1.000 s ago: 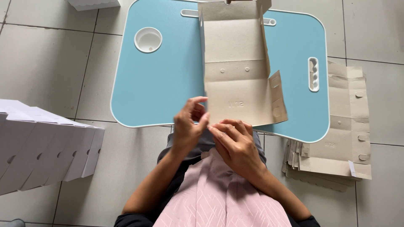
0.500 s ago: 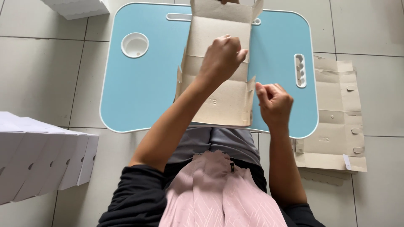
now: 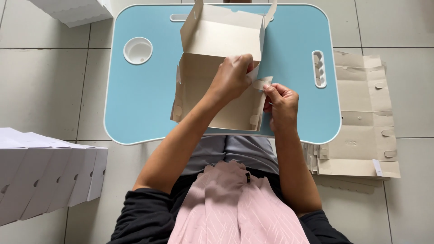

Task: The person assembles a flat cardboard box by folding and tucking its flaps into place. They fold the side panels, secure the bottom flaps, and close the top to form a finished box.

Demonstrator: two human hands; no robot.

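So the cardboard box blank [image 3: 217, 77] sits flat-ish in the middle of the blue lap table [image 3: 135, 99], with its far panel and side flaps already standing up at the back edge. The left hand [image 3: 231, 77] is curled down on the middle of the blank, fingers closed around the right edge near a fold, pressing it in place. The right hand [image 3: 282, 101] is pinched narrow on the little side flap [image 3: 261, 84] at the blank's right edge, thumb and fingertips closed on it.

Looks to me like a side wall is getting folded up (the tabbed one). To do that bit well I'd keep the left palm pinning the base panel right along the crease so the fold breaks straight, and bend the flap from its root, not its tip, or the thin card buckles.

Around it: a white cup holder [image 3: 138, 50] is set into the table's left, a stack of flat brown blanks [image 3: 361, 113] lies on the tiled floor to the right, and finished white boxes [image 3: 45, 176] are lined up to the left.
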